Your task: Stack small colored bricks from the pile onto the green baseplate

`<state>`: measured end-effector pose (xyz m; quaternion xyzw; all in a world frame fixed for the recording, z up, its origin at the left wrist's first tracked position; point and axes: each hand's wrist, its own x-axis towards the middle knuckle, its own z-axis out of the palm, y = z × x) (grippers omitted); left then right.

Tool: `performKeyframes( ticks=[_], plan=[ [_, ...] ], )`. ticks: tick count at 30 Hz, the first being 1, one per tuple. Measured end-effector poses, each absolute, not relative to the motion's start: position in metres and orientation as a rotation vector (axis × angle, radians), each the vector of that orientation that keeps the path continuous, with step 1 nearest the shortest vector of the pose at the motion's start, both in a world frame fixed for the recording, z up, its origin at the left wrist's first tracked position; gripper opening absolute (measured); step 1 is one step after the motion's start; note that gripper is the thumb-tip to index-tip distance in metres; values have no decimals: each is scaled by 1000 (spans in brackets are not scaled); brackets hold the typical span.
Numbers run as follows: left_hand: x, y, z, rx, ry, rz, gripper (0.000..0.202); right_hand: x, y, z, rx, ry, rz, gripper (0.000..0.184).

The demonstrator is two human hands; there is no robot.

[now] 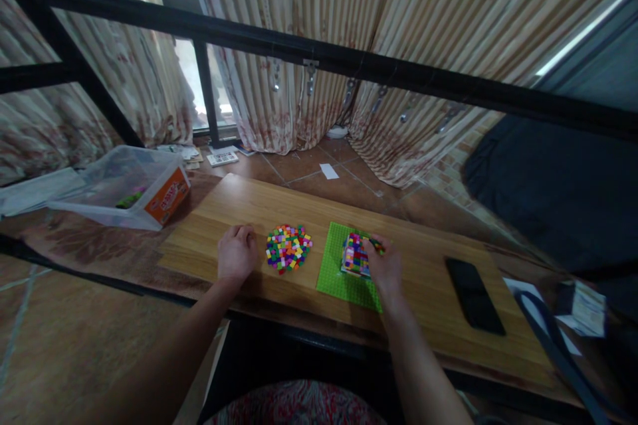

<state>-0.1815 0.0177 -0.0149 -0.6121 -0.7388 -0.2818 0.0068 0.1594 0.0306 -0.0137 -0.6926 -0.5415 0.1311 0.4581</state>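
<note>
A green baseplate [336, 272] lies on a low wooden table [234, 212]. On it stands a multicoloured block of small bricks [355, 254]. My right hand [383, 267] is closed at the block's right side, its fingertips pinching a small dark-green piece against it. A flat pile of loose coloured bricks [288, 247] lies left of the baseplate. My left hand [236, 252] rests on the table just left of that pile, fingers curled under; whether it holds anything is hidden.
A black phone [473, 295] lies on the table's right part. A clear plastic tub [119, 186] with an orange label sits on the floor at left. Papers lie near the striped curtains. A black rail crosses above. A dark strap and a paper lie at right.
</note>
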Motion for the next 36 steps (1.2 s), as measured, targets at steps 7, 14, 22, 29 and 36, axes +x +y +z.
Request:
performKeyframes(
  ticks=[7, 14, 22, 29, 36],
  plan=[
    [-182, 18, -17, -1934, -2282, -902, 29, 158, 36, -13, -1676, -1069, 626, 48],
    [-180, 17, -13, -1919, -2339, -861, 29, 160, 35, -8, -1673, -1103, 702, 52],
    [-179, 16, -13, -1926, -2326, -902, 27, 116, -16, 15, -1565, -1496, 50, 35],
    [-179, 15, -12, -1920, -2329, -904, 28, 53, -45, 7, -1349, -1952, 283, 25],
    [-179, 16, -12, -1926, -2331, -892, 28, 33, -35, -3, -1420, -2096, 266, 16]
  ],
)
